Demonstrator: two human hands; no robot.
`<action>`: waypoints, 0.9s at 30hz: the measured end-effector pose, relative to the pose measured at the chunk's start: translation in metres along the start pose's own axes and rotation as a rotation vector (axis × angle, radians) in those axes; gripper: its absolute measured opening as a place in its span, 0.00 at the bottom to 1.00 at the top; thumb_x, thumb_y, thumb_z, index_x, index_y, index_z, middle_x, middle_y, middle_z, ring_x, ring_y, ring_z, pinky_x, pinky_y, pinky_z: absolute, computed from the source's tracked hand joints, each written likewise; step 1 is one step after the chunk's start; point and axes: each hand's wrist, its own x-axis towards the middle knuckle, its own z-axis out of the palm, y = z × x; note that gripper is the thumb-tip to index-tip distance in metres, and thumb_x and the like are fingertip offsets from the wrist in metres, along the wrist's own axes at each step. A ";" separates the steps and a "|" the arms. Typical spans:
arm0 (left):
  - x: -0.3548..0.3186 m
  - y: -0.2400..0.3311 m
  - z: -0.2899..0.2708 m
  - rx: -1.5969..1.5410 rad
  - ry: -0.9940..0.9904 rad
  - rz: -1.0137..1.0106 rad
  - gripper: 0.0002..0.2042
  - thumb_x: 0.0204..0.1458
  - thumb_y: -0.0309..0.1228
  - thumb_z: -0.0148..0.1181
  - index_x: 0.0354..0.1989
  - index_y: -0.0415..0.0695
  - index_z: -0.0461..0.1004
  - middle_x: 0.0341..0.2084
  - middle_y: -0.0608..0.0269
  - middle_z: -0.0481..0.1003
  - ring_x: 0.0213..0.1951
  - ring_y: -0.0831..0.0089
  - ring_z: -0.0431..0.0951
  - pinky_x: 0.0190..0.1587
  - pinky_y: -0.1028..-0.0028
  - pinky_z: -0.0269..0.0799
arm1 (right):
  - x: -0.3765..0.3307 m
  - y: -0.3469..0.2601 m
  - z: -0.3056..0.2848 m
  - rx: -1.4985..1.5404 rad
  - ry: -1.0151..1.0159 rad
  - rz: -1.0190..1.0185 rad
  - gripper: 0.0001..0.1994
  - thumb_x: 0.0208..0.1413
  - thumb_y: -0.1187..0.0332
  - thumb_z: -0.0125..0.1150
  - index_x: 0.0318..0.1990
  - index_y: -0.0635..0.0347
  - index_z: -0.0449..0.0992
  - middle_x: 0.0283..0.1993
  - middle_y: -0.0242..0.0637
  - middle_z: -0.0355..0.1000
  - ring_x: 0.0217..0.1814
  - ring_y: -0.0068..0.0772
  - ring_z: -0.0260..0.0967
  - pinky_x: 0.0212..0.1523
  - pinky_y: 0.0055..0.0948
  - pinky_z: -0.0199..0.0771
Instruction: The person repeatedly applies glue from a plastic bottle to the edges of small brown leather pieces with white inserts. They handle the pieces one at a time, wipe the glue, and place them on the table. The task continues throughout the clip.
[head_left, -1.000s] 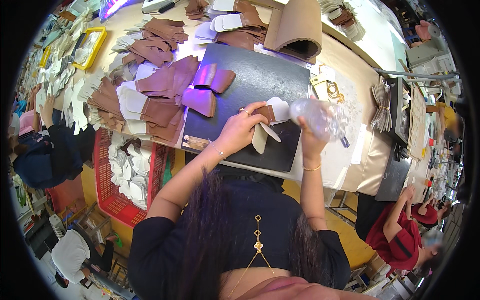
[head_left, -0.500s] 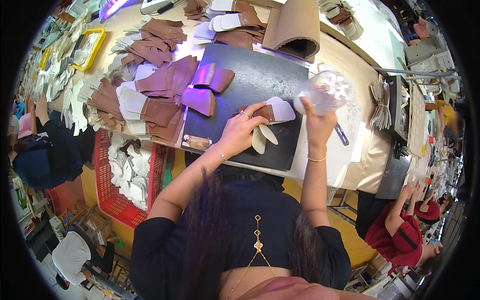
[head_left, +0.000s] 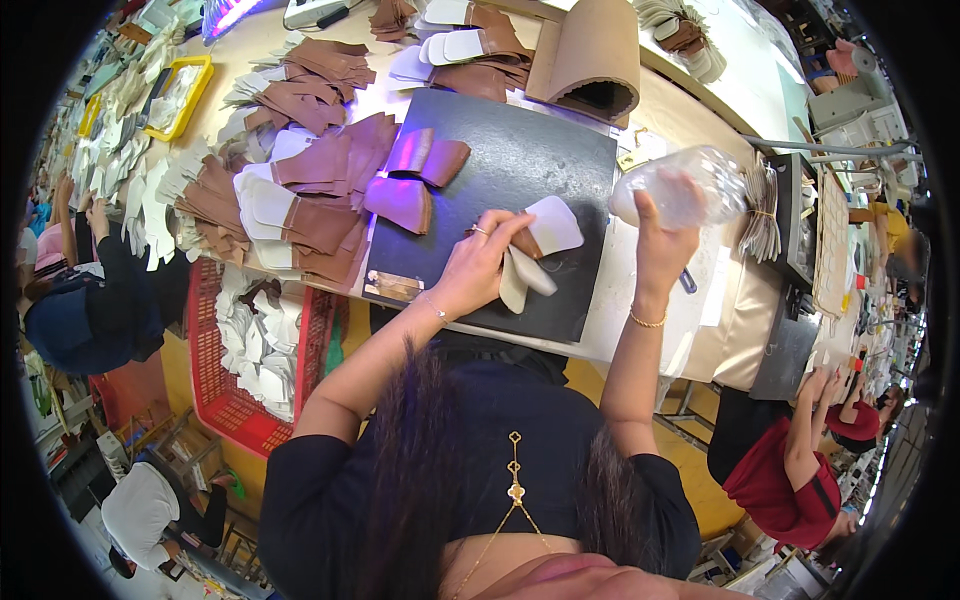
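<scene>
My left hand (head_left: pixel 476 268) is closed on a few shoe-upper pieces (head_left: pixel 553 228), brown leather with a white rounded end, above the black board (head_left: pixel 540 130). Two pale oval flaps (head_left: pixel 523 280) hang below its fingers. In my right hand (head_left: pixel 664 245), a clear plastic bottle (head_left: pixel 705 185) lies tilted on its side, thumb pressed to its near end, over the right part of the table. Small stacks of folded brown leather pieces (head_left: pixel 400 205) rest on the board's left side.
Piles of brown-and-white pieces (head_left: pixel 325 160) cover the table left of the board. A curved tan form (head_left: pixel 600 60) stands at the back. The red basket (head_left: pixel 205 390) sits low on the left. A blue pen-like tool (head_left: pixel 688 281) lies behind my right wrist. Other people work on both sides.
My right hand has moved right with the bottle, which now lies more sideways. The pieces in my left hand have turned and shifted slightly left.
</scene>
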 end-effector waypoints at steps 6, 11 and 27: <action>0.000 -0.008 -0.002 0.013 -0.095 -0.001 0.19 0.47 0.24 0.63 0.49 0.51 0.74 0.43 0.59 0.69 0.42 0.59 0.77 0.40 0.66 0.75 | -0.017 -0.015 -0.001 0.414 -0.017 0.022 0.34 0.49 0.65 0.74 0.61 0.67 0.62 0.58 0.42 0.67 0.61 0.42 0.67 0.61 0.37 0.68; 0.000 -0.006 -0.008 0.011 -0.133 0.155 0.12 0.45 0.19 0.60 0.36 0.51 0.79 0.50 0.60 0.68 0.37 0.62 0.77 0.43 0.65 0.74 | -0.031 -0.025 0.019 0.536 -0.164 0.117 0.31 0.46 0.66 0.77 0.56 0.66 0.67 0.52 0.39 0.71 0.58 0.35 0.70 0.57 0.34 0.71; 0.009 -0.003 -0.013 -0.081 -0.233 -0.118 0.11 0.46 0.27 0.66 0.39 0.47 0.78 0.62 0.52 0.65 0.54 0.53 0.73 0.54 0.65 0.71 | -0.026 -0.029 0.033 -0.010 -0.292 -0.171 0.21 0.45 0.61 0.76 0.42 0.67 0.78 0.38 0.44 0.79 0.35 0.40 0.79 0.36 0.32 0.77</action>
